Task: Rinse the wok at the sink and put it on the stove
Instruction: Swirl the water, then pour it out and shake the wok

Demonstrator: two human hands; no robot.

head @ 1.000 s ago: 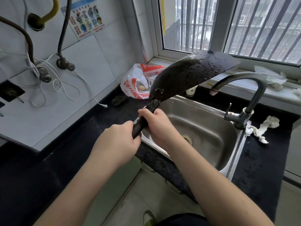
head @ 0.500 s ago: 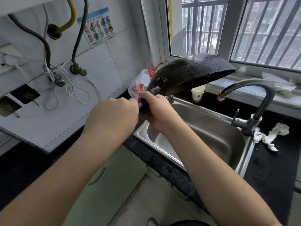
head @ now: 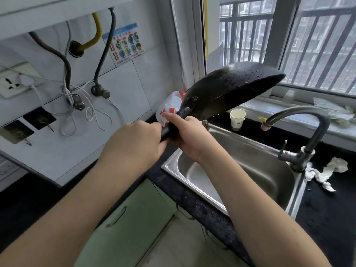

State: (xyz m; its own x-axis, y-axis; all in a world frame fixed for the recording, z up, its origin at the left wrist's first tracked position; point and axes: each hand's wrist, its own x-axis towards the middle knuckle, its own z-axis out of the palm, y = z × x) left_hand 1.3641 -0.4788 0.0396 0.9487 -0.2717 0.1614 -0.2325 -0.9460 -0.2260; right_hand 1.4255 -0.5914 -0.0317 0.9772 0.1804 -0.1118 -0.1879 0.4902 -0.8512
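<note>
A black wok (head: 229, 89), wet with droplets on its underside, is held tilted, bottom side up, above the left end of the steel sink (head: 250, 160). Both hands grip its black handle: my left hand (head: 134, 145) lower down, my right hand (head: 188, 135) closer to the bowl with the forefinger stretched along the handle. The wok's inside faces down and away, hidden from me. No stove is in view.
A dark curved faucet (head: 308, 130) stands at the sink's right. A paper cup (head: 238, 118) sits behind the sink, a plastic bag (head: 169, 108) in the corner, crumpled tissue (head: 327, 172) on the black counter. Hoses and cables (head: 84, 99) hang on the left wall.
The wok has been lifted higher above the sink and both hands rose with it. My view has tipped upward and shifted left.
</note>
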